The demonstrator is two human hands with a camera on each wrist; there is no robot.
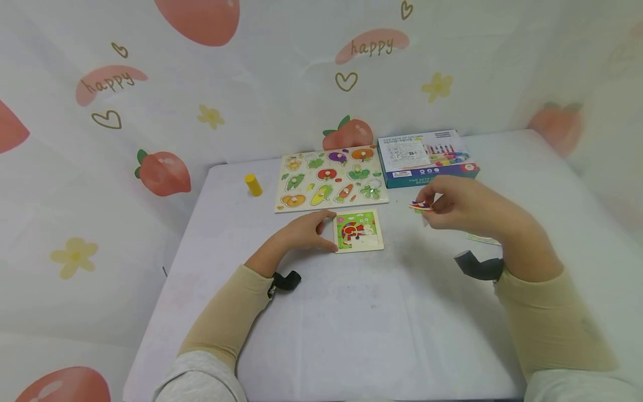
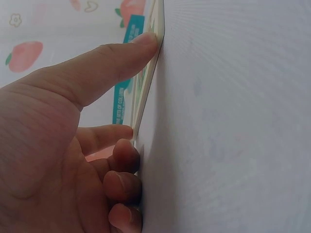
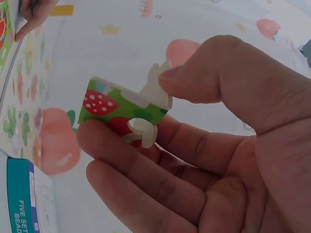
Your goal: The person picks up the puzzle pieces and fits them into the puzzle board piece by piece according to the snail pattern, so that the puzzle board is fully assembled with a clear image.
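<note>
A small square jigsaw board [image 1: 372, 242] lies flat on the table, its green and red snail picture partly filled and bare wood showing at the lower right. My left hand [image 1: 305, 231] grips its left edge, thumb at the near corner and index finger at the far one; the left wrist view has the thumb [image 2: 131, 56] on the board's rim. Raised to the right of the board, my right hand [image 1: 457, 204] pinches jigsaw pieces [image 3: 104, 104] between thumb and fingers. They show green with a red spotted patch, and pale wooden knobs stick out.
Behind the small board lies a vegetable peg puzzle [image 1: 311, 177]. A bead-set box [image 1: 427, 157] stands to its right, a yellow cylinder [image 1: 253, 185] to its left. Under my right forearm, a flat green-edged card [image 1: 483, 239] is partly hidden. A printed cloth hangs behind the table.
</note>
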